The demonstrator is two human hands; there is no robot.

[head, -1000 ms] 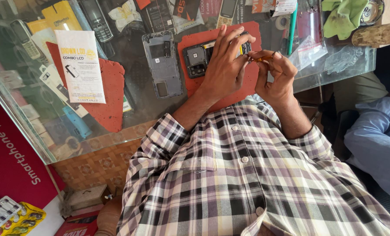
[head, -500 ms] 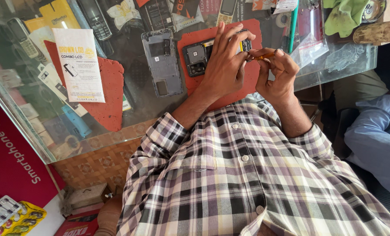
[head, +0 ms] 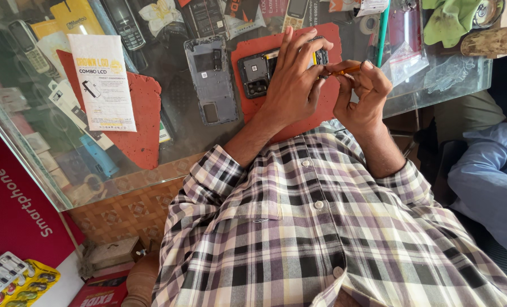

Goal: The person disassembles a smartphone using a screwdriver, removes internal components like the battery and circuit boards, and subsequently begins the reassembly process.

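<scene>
Centrally, near the glass counter's (head: 168, 142) front edge, left hand (head: 290, 85) presses an opened phone (head: 259, 71); right hand (head: 364, 94) pinches a small screwdriver (head: 344, 71).

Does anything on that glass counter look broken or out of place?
The phone under the left hand lies opened, insides bare, while the right hand holds a small orange-handled tool. Its grey back shell lies apart beside the red mat. Nothing looks spilled.
</scene>
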